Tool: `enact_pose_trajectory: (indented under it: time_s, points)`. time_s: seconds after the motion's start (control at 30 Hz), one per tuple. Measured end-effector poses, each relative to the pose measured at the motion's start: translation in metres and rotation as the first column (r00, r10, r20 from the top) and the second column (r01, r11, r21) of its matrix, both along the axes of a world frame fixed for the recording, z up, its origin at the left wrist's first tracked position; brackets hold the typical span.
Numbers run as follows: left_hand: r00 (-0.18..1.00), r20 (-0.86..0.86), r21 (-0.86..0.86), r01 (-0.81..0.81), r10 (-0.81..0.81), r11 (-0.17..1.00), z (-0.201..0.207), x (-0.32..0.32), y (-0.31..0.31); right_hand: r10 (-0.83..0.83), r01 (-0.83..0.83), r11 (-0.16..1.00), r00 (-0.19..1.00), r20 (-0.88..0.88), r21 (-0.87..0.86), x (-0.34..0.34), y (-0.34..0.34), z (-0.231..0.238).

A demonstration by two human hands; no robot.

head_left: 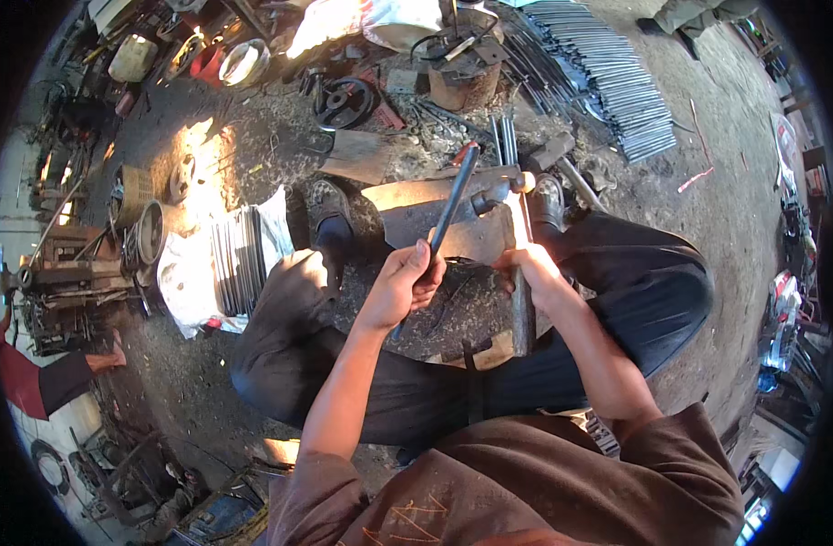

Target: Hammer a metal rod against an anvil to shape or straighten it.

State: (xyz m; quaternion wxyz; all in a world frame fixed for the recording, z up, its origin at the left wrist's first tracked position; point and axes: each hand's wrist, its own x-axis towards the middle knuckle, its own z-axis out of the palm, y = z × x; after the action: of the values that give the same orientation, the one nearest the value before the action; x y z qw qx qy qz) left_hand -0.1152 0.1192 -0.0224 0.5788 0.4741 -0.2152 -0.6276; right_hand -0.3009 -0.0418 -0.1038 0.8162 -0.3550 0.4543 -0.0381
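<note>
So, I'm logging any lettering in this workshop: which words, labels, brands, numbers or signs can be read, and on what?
None: no word, label, brand, number or sign can be read.
Shirt: orange marks on the front; I cannot tell whether they are letters.
Rod in the left hand: no lettering visible.
Hammer in the right hand: no lettering visible.
Background: too small or blurred to read.

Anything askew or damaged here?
Mild clutter only: some dark rods lie askew beside the neat row of rods, and a thin reddish strip lies apart on the floor. The rod in the left hand and the hammer in the right hand show no obvious damage.
</note>
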Motion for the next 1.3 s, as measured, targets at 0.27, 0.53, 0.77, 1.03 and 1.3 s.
enact_pose_trajectory:
  time_s: [0.27,0.53,0.77,1.03,1.3]
  points:
    - [0.999,0.028,-0.045,-0.04,0.042,0.998,0.005,-0.002,0.002,-0.029,0.029,0.999,0.999,-0.03,0.013,0.004,0.002,0.005]
    - [0.994,0.053,-0.056,-0.088,0.091,0.995,0.011,-0.001,0.002,-0.002,0.003,1.0,1.0,-0.022,0.005,0.005,0.001,0.008]
    - [0.988,0.099,-0.1,-0.112,0.122,0.989,0.009,-0.003,0.002,0.004,-0.004,1.0,0.998,0.055,-0.009,0.003,0.003,0.01]
    - [0.904,0.404,0.105,-0.197,0.14,0.975,-0.011,-0.005,0.009,0.03,-0.031,0.998,0.999,-0.013,-0.06,0.006,0.003,0.018]
    - [0.395,0.865,0.385,-0.128,-0.309,0.914,-0.091,0.002,0.043,0.092,-0.203,0.788,0.972,-0.215,-0.581,0.009,0.005,0.024]
